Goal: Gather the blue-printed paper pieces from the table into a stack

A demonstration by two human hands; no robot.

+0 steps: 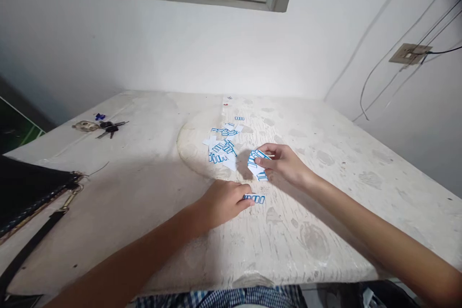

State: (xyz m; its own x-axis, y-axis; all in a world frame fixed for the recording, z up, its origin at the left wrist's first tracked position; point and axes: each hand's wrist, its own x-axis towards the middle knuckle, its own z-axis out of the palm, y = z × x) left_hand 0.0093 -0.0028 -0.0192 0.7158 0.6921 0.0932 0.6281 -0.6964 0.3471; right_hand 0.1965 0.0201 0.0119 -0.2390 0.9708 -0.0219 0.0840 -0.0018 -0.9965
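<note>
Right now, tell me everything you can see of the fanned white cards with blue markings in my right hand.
The fanned white cards with blue markings look like thin paper or card, printed with blue-outlined bars along their edges. Several overlap, too closely to count. Your right hand pinches them, thumb across the front. They sit just right of the loose pile of similar cards, apart from it, over the pale stone-patterned tabletop; whether they touch it is unclear.

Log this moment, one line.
left hand: holding blue-marked paper | right hand: holding several slips | loose pile: on table
</note>
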